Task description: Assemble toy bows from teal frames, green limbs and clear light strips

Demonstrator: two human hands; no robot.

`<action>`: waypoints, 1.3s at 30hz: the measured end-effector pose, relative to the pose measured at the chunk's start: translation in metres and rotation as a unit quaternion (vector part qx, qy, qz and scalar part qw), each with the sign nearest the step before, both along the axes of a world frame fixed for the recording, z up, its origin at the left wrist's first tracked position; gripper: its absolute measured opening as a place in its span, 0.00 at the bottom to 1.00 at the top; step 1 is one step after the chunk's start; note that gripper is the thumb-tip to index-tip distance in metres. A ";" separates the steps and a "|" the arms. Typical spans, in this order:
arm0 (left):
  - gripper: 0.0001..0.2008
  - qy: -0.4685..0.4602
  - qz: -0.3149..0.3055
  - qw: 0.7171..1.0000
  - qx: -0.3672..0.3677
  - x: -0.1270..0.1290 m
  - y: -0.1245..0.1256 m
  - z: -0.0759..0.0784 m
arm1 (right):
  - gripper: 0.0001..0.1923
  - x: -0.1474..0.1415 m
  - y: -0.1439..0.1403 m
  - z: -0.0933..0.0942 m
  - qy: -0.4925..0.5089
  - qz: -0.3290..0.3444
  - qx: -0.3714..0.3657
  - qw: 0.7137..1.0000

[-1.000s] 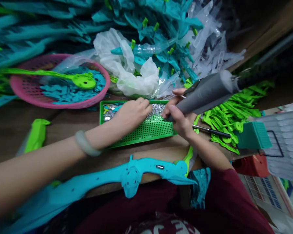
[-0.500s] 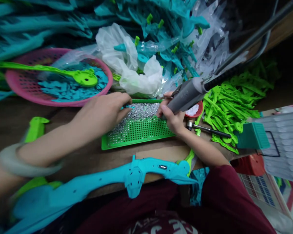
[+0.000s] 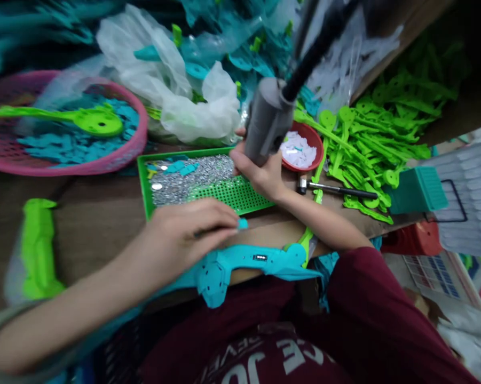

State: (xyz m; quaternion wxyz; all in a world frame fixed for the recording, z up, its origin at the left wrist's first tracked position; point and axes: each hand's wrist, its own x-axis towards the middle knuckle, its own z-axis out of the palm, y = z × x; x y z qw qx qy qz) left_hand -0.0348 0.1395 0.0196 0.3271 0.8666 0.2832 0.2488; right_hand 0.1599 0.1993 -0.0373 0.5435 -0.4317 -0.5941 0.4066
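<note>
Between the fingertips of my left hand [image 3: 196, 229] is a small turquoise plastic piece [image 3: 243, 223], just above a long turquoise plastic part [image 3: 240, 261] with a small dark slot. My right hand [image 3: 260, 170] is wrapped round a grey electric screwdriver [image 3: 264, 117], held upright with its cable running up. The tool's tip is hidden behind the hand. Beneath and beside both hands sits a green perforated tray [image 3: 143, 186] with many small silver screws [image 3: 172, 186] and a few turquoise pieces [image 3: 180, 166] at its far left.
A pink basket [image 3: 142, 128] of turquoise pieces stands at the left. Right of the tray are a red bowl [image 3: 316, 141] with white bits, a hammer [image 3: 340, 189] and a heap of lime-green parts [image 3: 376, 133]. A lime-green part [image 3: 38, 250] lies at left.
My left hand has drawn back from the tray toward the long turquoise part, carrying the small piece. My right hand has tipped the screwdriver more upright. The view has shifted to the right.
</note>
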 end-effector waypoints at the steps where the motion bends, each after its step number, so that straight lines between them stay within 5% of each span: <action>1: 0.13 -0.021 -0.050 0.998 -0.003 0.008 -0.011 -0.005 | 0.24 0.000 0.000 0.001 0.003 -0.014 0.007 1.000; 6: 0.14 -0.012 -0.191 0.980 0.051 0.029 -0.035 -0.031 | 0.22 -0.001 0.000 0.003 0.000 -0.026 0.018 0.999; 10: 0.13 0.015 -0.189 0.980 0.067 0.022 -0.034 -0.041 | 0.20 -0.002 0.000 0.004 -0.034 -0.042 0.008 0.999; 14: 0.14 0.012 -0.195 0.980 0.049 0.015 -0.040 -0.048 | 0.15 -0.004 0.002 0.005 -0.037 -0.038 0.078 0.996; 18: 0.15 0.026 -0.192 0.978 0.072 0.017 -0.046 -0.045 | 0.16 -0.003 0.003 0.007 -0.024 -0.031 0.112 0.993; 24: 0.17 0.046 -0.198 0.962 0.180 0.027 -0.049 -0.032 | 0.18 -0.002 0.001 0.006 -0.015 -0.023 0.057 0.998; 33: 0.20 0.175 -0.019 0.932 0.317 0.025 -0.124 -0.037 | 0.21 0.000 0.002 0.000 0.002 -0.014 0.007 1.000; 39: 0.18 0.214 0.076 0.906 0.356 0.048 -0.139 -0.040 | 0.22 0.000 0.006 -0.015 0.018 0.006 0.039 0.999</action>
